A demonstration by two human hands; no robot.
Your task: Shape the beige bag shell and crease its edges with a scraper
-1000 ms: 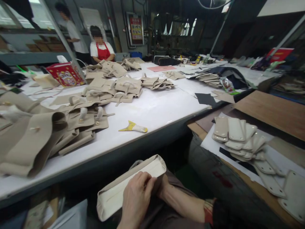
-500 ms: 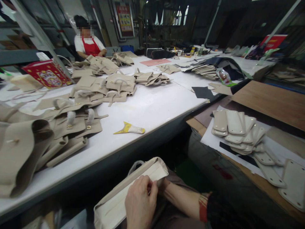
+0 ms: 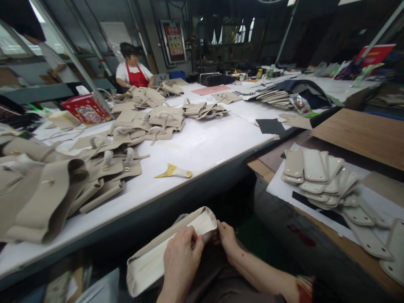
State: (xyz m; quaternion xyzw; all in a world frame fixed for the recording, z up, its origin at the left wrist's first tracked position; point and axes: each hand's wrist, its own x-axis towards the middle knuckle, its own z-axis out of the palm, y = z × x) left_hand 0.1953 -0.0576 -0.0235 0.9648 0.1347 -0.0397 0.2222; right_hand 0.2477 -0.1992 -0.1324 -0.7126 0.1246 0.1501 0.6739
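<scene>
A beige handbag lies on its side across my lap, with its long pale base facing up. My left hand rests over the base, thumb and fingers pinched on the edge near the right-hand corner. At that right end, my right hand is closed on the bag's side, with some fingertips hidden behind it. A clear-wrapped handle partly shows behind the bag's far edge. On the white table ahead lies a yellow and white pointed scrap.
Beige bag pieces cover the table's left side. Riveted cream panels are stacked on a board at right. A person in a red apron sits across the white table. A red gift bag stands by a pole.
My right hand has shifted outward to the bag's right end, and more of its fingers show. My left hand stays pinched on the edge. The whole view has moved slightly.
</scene>
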